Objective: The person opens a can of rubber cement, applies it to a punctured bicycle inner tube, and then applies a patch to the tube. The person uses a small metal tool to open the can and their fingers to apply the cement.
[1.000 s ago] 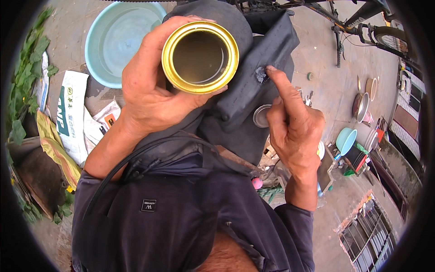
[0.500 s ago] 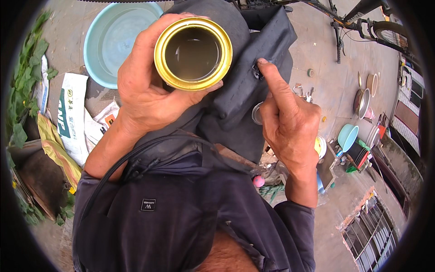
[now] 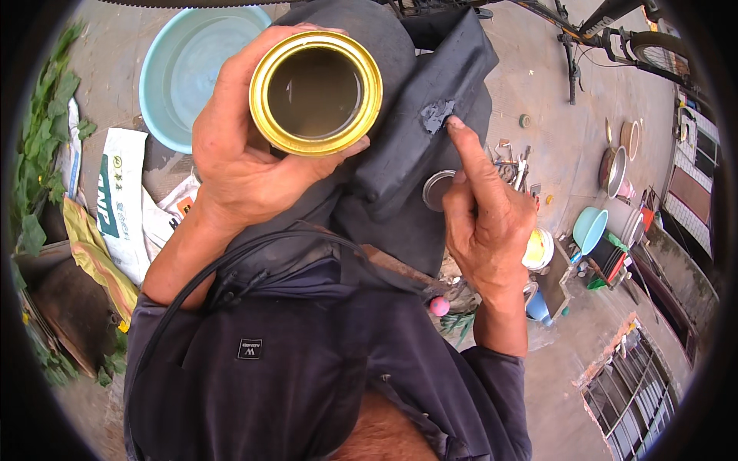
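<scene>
While the left hand (image 3: 246, 165) wraps its fingers tight around an open gold tin can (image 3: 315, 92) up at 12 o'clock, the right hand (image 3: 488, 223) at 3 o'clock holds nothing, with its pointing finger stuck out and the other fingers curled in. That fingertip touches a gray smear (image 3: 437, 115) on the black rubber tube (image 3: 430, 154) in the middle. A pale blue basin (image 3: 173, 69) sits on the ground at 10 o'clock, behind the can.

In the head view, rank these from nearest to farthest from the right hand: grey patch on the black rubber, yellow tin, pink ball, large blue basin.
From the right hand:
1. Grey patch, at the fingertip.
2. Yellow tin, just right of it.
3. Pink ball, below left.
4. Large blue basin, far upper left.
</scene>
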The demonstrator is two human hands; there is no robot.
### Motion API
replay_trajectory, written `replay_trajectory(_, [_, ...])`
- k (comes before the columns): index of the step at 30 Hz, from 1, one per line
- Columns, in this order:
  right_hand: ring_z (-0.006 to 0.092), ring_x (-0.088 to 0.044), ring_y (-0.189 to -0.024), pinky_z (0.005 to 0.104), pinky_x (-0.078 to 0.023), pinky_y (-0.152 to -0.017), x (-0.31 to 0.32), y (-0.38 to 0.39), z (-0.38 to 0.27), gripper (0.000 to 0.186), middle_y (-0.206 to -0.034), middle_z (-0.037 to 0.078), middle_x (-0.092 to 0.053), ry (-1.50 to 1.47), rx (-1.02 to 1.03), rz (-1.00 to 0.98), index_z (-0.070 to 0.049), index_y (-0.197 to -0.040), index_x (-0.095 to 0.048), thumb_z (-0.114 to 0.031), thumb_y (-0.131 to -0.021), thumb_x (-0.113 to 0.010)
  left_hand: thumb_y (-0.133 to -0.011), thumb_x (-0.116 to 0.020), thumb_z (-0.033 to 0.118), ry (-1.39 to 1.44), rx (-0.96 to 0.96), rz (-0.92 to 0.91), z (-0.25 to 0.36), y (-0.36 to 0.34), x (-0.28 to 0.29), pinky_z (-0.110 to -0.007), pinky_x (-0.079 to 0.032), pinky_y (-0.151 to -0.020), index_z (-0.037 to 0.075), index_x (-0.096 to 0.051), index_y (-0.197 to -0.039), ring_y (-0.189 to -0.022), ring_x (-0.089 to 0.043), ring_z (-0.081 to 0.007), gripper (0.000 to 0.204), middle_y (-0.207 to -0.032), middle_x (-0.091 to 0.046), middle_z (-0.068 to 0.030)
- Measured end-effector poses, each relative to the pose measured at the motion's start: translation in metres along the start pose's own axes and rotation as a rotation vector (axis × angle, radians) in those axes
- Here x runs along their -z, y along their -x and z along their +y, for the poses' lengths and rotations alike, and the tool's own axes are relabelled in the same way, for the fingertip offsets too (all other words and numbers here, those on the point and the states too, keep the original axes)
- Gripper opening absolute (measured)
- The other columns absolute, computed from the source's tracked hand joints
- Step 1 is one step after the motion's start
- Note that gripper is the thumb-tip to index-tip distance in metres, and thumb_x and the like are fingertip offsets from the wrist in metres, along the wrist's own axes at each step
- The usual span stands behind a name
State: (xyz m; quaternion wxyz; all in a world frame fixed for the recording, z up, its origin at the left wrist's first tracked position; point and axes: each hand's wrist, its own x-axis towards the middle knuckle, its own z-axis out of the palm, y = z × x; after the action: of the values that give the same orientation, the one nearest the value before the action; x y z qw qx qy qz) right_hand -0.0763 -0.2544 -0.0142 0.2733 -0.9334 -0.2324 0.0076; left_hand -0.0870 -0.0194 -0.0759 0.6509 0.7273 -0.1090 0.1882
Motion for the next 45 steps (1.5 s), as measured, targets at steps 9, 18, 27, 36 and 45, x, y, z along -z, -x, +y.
replay_trajectory(9, [0.0129,-0.042,-0.044,0.0245,-0.039,-0.049,-0.008,0.007,0.001,0.054,-0.054,0.004,-0.039,-0.024,0.001,0.047,-0.004,-0.131,-0.064,0.01,-0.079,-0.058,-0.077,-0.084,0.009,-0.034,-0.04,-0.022,0.0,-0.004,0.002,-0.053,-0.042,-0.108,-0.008,-0.042,-0.137,-0.121,-0.058,-0.0399,0.075,-0.128,-0.057,-0.0261])
replay_trajectory(18, [0.0135,-0.044,-0.044,0.0291,-0.04,-0.047,-0.009,0.001,-0.003,0.053,-0.056,0.006,-0.05,-0.05,0.111,0.038,-0.002,-0.125,-0.067,0.013,-0.074,-0.058,-0.077,-0.083,0.01,-0.026,-0.028,-0.017,0.0,-0.003,0.001,-0.053,-0.041,-0.108,-0.008,-0.043,-0.136,-0.121,-0.057,-0.0407,0.074,-0.127,-0.058,-0.0265])
replay_trajectory(27, [0.0137,-0.045,-0.044,0.0286,-0.04,-0.046,-0.009,0.004,-0.001,0.055,-0.057,0.007,-0.051,-0.045,0.117,0.039,-0.003,-0.124,-0.068,0.014,-0.072,-0.059,-0.069,-0.087,-0.001,-0.011,-0.066,-0.007,-0.003,-0.006,0.001,-0.036,-0.052,-0.097,-0.008,-0.043,-0.135,-0.114,-0.065,-0.0275,0.079,-0.124,-0.063,-0.0234])
replay_trajectory(36, [0.0177,-0.047,-0.044,0.0324,-0.041,-0.047,-0.004,-0.005,-0.002,0.058,-0.054,0.007,-0.045,0.015,0.158,-0.006,-0.006,-0.126,-0.067,0.013,-0.072,-0.06,-0.076,-0.084,0.01,-0.028,-0.009,-0.01,0.001,-0.005,0.0,-0.052,-0.042,-0.108,-0.009,-0.044,-0.135,-0.121,-0.058,-0.04,0.074,-0.127,-0.059,-0.0256])
replay_trajectory(45, [0.0199,-0.047,-0.045,0.0348,-0.042,-0.048,0.001,-0.006,0.003,0.063,-0.056,0.008,-0.047,0.084,0.109,-0.013,-0.009,-0.13,-0.065,0.013,-0.071,-0.061,-0.076,-0.084,0.01,-0.019,-0.014,-0.01,0.001,-0.005,0.002,-0.052,-0.042,-0.108,-0.008,-0.043,-0.135,-0.121,-0.058,-0.0401,0.075,-0.127,-0.059,-0.0249])
